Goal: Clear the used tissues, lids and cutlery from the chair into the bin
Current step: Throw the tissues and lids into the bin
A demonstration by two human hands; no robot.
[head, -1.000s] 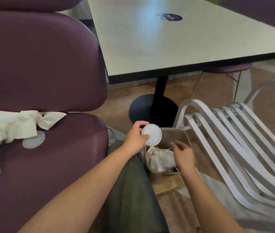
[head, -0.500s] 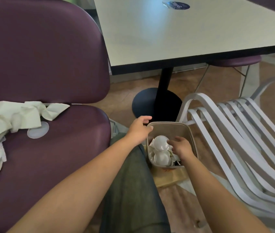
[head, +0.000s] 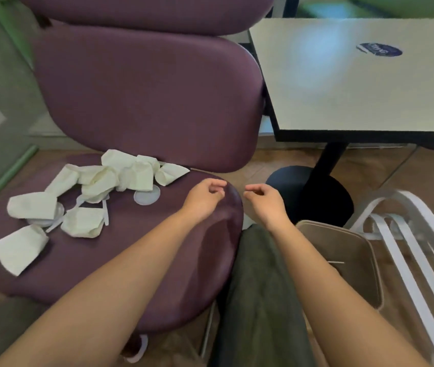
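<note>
While both hands hover empty over the front-right edge of the purple chair (head: 136, 260), left hand (head: 204, 198) and right hand (head: 264, 201) have fingers loosely curled, holding nothing. Crumpled tissues (head: 120, 174) lie scattered across the seat's left and back, with a round clear lid (head: 147, 196) just in front of them and white plastic cutlery (head: 105, 211) partly tucked among them. Beige bin (head: 353, 247) stands on the floor right of the person's leg, between chair and white slatted chair (head: 422, 260).
</note>
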